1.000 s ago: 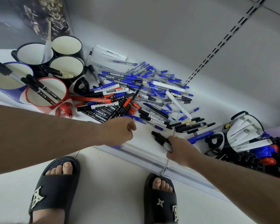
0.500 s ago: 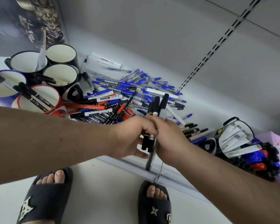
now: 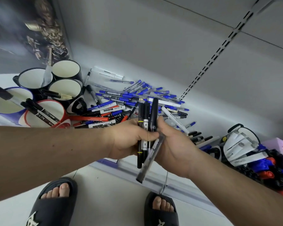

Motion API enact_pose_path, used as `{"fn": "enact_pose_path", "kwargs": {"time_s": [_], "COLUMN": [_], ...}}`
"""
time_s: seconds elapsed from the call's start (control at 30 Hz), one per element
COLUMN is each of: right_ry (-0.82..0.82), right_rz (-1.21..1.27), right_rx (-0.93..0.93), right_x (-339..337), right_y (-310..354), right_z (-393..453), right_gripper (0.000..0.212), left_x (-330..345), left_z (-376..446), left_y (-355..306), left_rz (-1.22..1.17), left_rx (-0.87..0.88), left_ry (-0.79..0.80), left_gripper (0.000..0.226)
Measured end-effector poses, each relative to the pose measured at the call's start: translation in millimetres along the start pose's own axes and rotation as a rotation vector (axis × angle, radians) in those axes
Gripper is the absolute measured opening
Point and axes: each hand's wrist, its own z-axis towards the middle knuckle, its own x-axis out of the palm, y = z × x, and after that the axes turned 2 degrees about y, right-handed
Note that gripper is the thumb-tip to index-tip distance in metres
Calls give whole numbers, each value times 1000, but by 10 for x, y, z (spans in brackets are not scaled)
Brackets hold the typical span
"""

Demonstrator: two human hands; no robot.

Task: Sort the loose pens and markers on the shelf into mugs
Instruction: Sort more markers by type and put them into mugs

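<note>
Both your hands have come together since a second ago, when they were apart over the shelf edge. Your left hand (image 3: 127,141) now grips a bundle of black markers (image 3: 145,128) upright, thumb across the barrels; your right hand (image 3: 173,144) closes on the same bundle from the other side, one clear-capped pen (image 3: 149,159) slanting down out of it. Loose pens (image 3: 137,98) lie piled on the shelf (image 3: 219,121) behind. Red mug (image 3: 62,111) and blue mug (image 3: 0,110) at left hold black markers.
</note>
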Motion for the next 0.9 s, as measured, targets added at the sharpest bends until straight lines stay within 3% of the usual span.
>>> {"fn": "enact_pose_path", "kwargs": {"time_s": [0.1, 0.23, 0.33, 0.4, 0.5, 0.7, 0.9], "right_ry": [-37, -267, -351, -305, -257, -70, -31], "right_rz": [-1, -84, -88, -103, -339, -530, -570], "right_rx": [6, -123, -217, -245, -350, -414, -398], "right_x": [-87, -215, -235, -168, 0, 300, 494], "right_y": [18, 37, 133, 190, 203, 142, 102], "right_z": [33, 116, 130, 108, 97, 133, 191], "right_gripper": [56, 59, 40, 25, 9, 11, 15], "left_x": [-49, -202, -309, -345, -388, -483, -613], "left_z": [8, -37, -146, -254, -383, -576, -704], "left_y": [24, -15, -49, -62, -59, -99, -94], "left_rz": [-134, -191, -158, -141, -130, -85, -31], "left_rx": [-24, -21, -8, 0, -20, -78, -111], "left_ry": [-74, -167, -163, -114, -17, 145, 132], "left_gripper": [18, 21, 21, 24, 30, 26, 26]}}
